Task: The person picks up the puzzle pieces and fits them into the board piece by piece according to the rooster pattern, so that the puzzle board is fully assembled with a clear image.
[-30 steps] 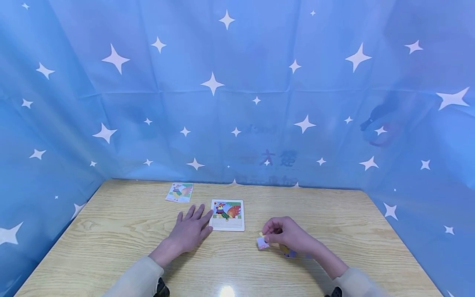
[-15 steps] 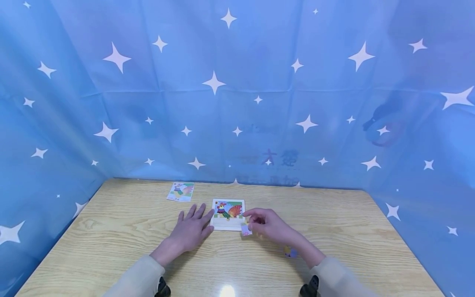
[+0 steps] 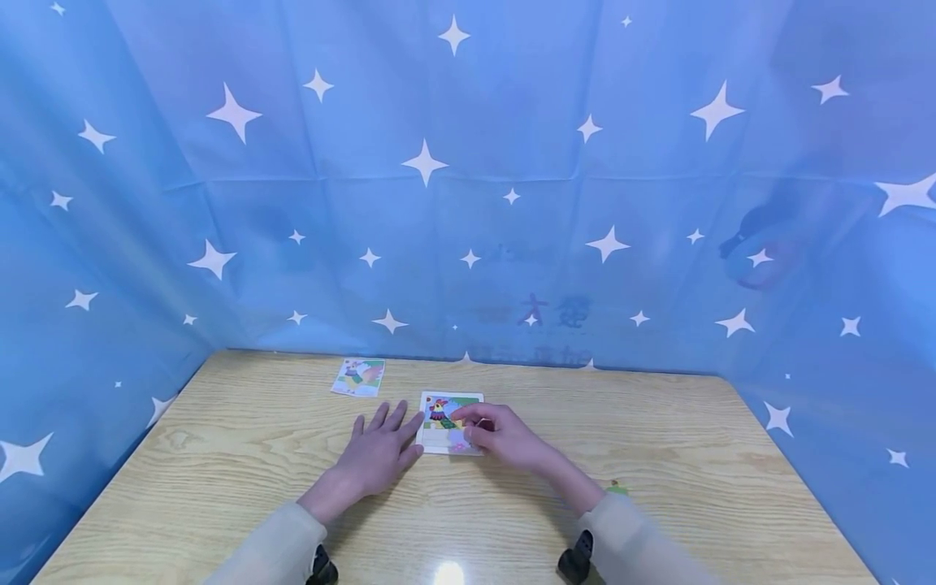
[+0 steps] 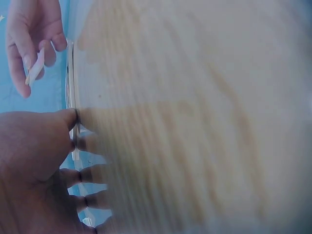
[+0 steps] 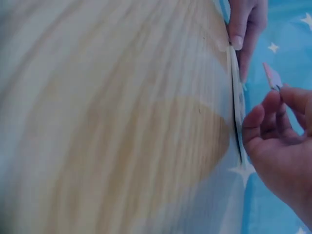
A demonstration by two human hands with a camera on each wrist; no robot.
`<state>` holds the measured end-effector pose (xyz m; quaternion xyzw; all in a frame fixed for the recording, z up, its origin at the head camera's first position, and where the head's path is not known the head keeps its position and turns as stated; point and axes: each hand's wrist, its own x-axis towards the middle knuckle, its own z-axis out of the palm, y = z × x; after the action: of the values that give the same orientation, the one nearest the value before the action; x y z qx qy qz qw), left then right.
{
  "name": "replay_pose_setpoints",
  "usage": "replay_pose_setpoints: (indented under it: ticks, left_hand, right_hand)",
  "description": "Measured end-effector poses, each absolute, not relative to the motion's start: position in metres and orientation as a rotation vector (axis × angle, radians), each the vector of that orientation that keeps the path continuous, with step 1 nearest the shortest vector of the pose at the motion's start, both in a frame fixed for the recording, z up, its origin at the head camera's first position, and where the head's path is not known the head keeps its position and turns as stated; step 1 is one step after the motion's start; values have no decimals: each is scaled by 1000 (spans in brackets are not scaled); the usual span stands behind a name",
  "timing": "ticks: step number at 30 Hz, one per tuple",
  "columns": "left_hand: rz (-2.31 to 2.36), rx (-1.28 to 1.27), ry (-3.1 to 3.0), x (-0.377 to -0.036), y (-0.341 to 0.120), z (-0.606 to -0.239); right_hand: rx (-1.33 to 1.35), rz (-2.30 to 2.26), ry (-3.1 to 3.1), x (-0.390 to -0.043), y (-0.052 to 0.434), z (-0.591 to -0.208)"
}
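Observation:
A white puzzle board [image 3: 436, 439] with a rooster picture lies flat on the wooden table [image 3: 219, 463]. My left hand [image 3: 380, 451] rests flat on the table, fingers straight, fingertips against the board's left edge [image 4: 73, 131]. My right hand [image 3: 491, 431] hovers over the board's lower right part and pinches a small pinkish puzzle piece [image 3: 459, 445], also seen as a thin pale piece [image 5: 272, 76] between finger and thumb and, edge-on, as a pale piece [image 4: 35, 68]. The board shows as a thin edge [image 5: 238, 107] in the right wrist view.
A small picture card [image 3: 358, 377] lies at the back left of the table. One loose green-topped piece [image 3: 617, 487] sits on the table by my right forearm. Blue star-patterned cloth [image 3: 468, 179] walls the table on three sides.
My right hand carried the puzzle piece from the table at the right leftward onto the board's lower area. The left hand stayed in place at the board's edge.

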<state>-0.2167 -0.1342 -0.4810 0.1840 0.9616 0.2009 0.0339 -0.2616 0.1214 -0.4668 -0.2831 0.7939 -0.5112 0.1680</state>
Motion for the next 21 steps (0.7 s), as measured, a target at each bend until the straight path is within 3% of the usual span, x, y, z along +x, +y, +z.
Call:
replay_pose_setpoints:
  ticks: [21]
  left_hand:
    - [574, 532, 2970, -216, -132, -475]
  right_hand:
    - [-811, -1257, 2533, -270, 84, -472]
